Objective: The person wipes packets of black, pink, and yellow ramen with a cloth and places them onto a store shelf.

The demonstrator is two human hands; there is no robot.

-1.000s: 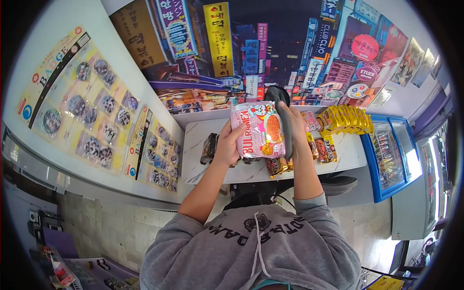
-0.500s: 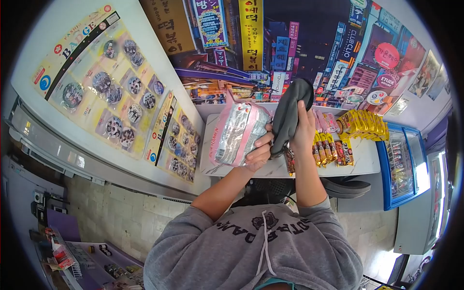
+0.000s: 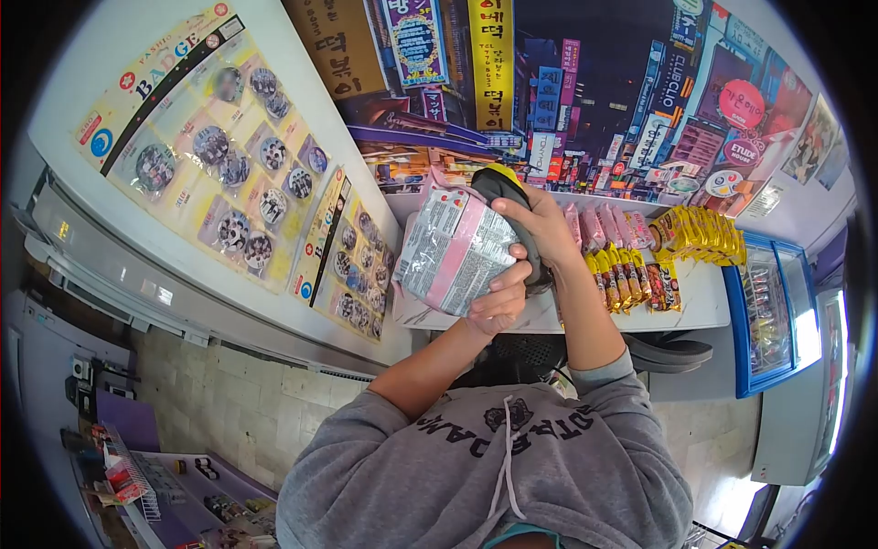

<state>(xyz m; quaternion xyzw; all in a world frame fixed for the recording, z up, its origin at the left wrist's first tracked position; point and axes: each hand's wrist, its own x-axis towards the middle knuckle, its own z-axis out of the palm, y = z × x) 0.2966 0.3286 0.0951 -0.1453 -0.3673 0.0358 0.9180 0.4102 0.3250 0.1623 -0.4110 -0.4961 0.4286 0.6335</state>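
Note:
My left hand (image 3: 498, 297) has its fingers wrapped on the right side of a silver and pink package (image 3: 450, 252), held up over the white marbled table. Behind that package, my right hand (image 3: 541, 229) grips a dark grey, soft cloth-like item (image 3: 503, 188), which is pressed against the package's upper right edge. A bit of yellow shows at the top of the dark item. How far the two things overlap is hidden by my hands.
On the marbled table (image 3: 690, 311) stand pink packets (image 3: 599, 226), yellow packets (image 3: 700, 235) and a row of yellow-brown packets (image 3: 622, 276). A blue-framed freezer (image 3: 776, 311) is at the right. A white cabinet with badge sheets (image 3: 215, 151) is on the left.
The package has turned to show more of its printed back. My right hand and the dark item have moved left and tilted against it, and yellow now shows at the top.

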